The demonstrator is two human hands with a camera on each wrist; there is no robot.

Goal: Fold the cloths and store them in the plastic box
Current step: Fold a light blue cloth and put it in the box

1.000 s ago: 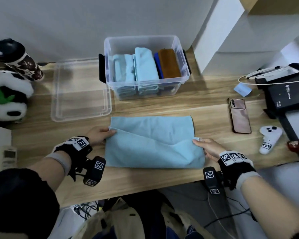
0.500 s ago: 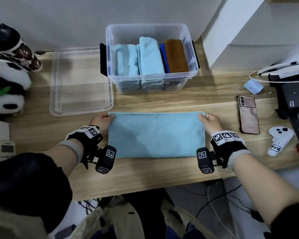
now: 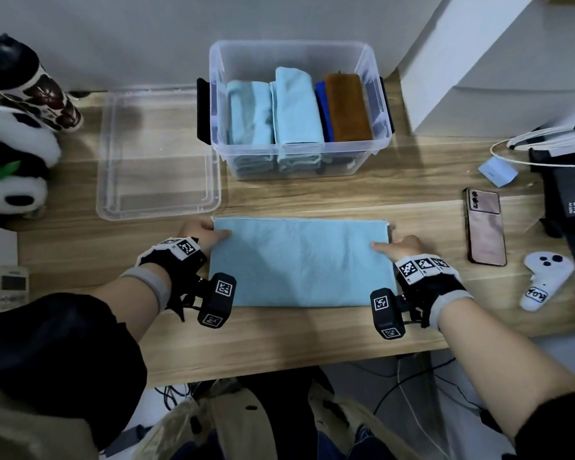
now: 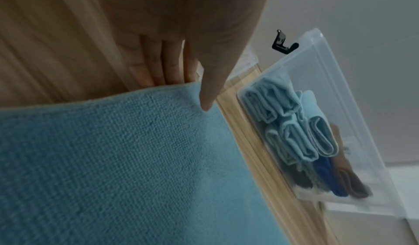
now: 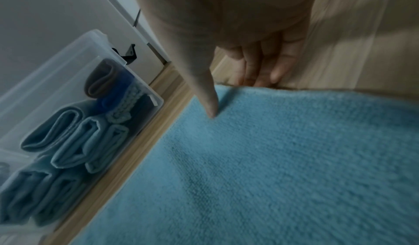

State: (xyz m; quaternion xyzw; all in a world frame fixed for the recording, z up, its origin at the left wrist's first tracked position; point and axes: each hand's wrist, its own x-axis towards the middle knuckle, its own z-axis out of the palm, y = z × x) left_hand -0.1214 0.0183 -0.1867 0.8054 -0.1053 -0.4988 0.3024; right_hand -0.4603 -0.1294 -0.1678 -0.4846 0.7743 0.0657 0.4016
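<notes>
A light blue cloth (image 3: pixel 299 263) lies folded in half as a flat rectangle on the wooden table (image 3: pixel 279 340). My left hand (image 3: pixel 203 234) is at its far-left corner, thumb on top and fingers tucked under the edge (image 4: pixel 158 73), pinching it. My right hand (image 3: pixel 399 249) pinches the right edge the same way, thumb (image 5: pixel 208 96) pressing the top. The clear plastic box (image 3: pixel 292 44) stands just behind the cloth. It holds upright folded light blue cloths (image 3: pixel 292 107), a dark blue one (image 3: pixel 322 111) and a brown one (image 3: pixel 346 107). Both wrist views show the cloth (image 4: pixel 113 159) (image 5: pixel 294 159) and box (image 4: pixel 340 69) (image 5: pixel 45 60).
The box's clear lid (image 3: pixel 156 154) lies left of it. A phone (image 3: pixel 485 227), a white controller (image 3: pixel 545 280), a small blue box (image 3: pixel 497 171) and a black device with cable (image 3: pixel 571 187) sit right. A panda plush (image 3: pixel 10 167) and bottle (image 3: pixel 30 91) stand left.
Both hands carried the cloth's near edge away from me and laid it on the far edge, halving it. My right hand then slid a little back along the right edge.
</notes>
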